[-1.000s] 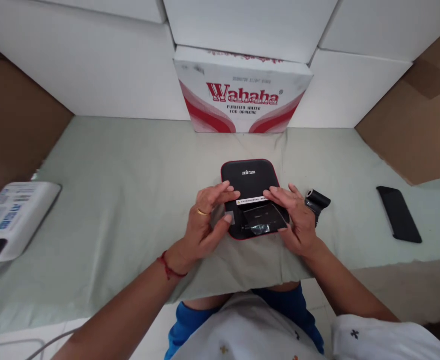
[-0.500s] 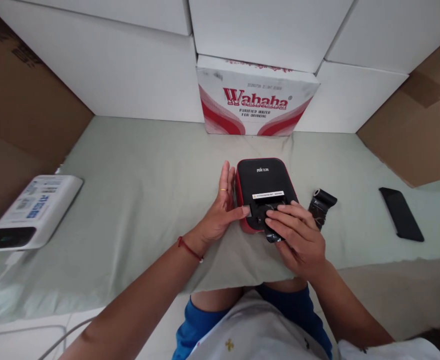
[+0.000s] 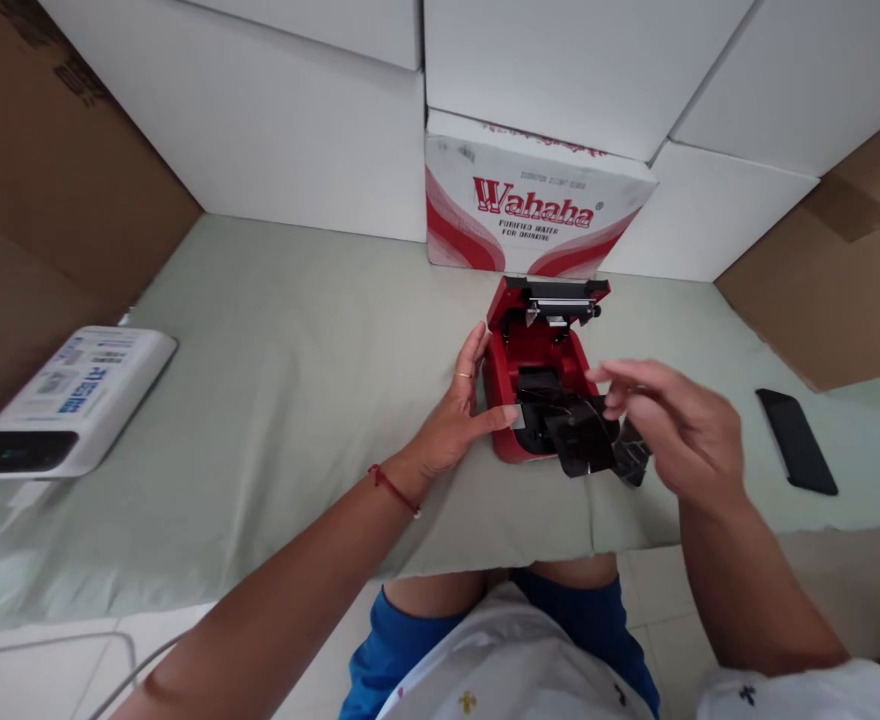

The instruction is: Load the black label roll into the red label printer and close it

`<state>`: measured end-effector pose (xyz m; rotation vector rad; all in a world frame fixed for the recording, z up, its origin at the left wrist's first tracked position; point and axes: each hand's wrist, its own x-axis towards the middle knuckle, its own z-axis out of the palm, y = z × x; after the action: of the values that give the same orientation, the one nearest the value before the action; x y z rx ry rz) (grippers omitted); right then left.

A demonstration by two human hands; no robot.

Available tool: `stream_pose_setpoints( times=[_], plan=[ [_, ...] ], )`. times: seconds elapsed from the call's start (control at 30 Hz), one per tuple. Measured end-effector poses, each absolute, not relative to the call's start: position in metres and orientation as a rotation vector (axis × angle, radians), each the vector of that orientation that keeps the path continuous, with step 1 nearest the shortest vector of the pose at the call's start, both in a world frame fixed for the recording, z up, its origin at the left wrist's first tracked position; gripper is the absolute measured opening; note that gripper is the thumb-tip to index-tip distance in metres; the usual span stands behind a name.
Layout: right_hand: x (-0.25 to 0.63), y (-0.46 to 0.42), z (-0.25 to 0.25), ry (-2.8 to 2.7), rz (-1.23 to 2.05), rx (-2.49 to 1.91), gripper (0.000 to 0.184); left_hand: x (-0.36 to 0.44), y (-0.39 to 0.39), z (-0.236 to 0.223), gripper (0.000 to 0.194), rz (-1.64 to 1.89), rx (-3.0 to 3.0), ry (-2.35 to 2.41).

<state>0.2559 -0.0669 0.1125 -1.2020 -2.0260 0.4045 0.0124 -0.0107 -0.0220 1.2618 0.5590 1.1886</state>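
Observation:
A red label printer [image 3: 494,400] sits on the cloth with its lid [image 3: 552,290] raised and tilted back. Black glossy ribbon [image 3: 582,437] runs from inside the printer out over its front right edge, crumpled and partly folded. My left hand [image 3: 461,410] holds the printer's left side, fingers along the wall and thumb on a small grey tab at the front corner. My right hand [image 3: 684,430] is at the printer's right, its bent fingertips pinched at the ribbon's edge; the exact contact is partly hidden. The ribbon's loose end lies below these fingers.
Behind the printer stands a Wahaha water carton [image 3: 537,200] against white boxes [image 3: 320,140]. A white device [image 3: 80,395] with a cable lies at left, a black phone [image 3: 796,440] at right. Brown cardboard boxes [image 3: 837,270] flank both sides.
The printer's lid has swung up from shut to open. My right hand has come off the lid and moved right. My left hand has stayed at the printer's side.

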Motion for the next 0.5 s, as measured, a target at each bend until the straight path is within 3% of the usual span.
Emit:
stream_pose_setpoints(
  times=[0.07, 0.27, 0.5],
  plan=[
    [0.244, -0.042, 0.123, -2.197, 0.403, -1.294, 0.025, 0.013, -0.010, -0.023, 0.118, 1.199, 1.260, 0.554],
    [0.190, 0.015, 0.137, -2.925, 0.146, -1.916, 0.031, 0.014, -0.008, -0.027, 0.099, 1.230, 1.239, 0.531],
    [0.181, 0.017, 0.139, -2.967, 0.123, -1.999, 0.031, 0.017, -0.008, -0.026, 0.082, 1.260, 1.212, 0.580]
  ],
)
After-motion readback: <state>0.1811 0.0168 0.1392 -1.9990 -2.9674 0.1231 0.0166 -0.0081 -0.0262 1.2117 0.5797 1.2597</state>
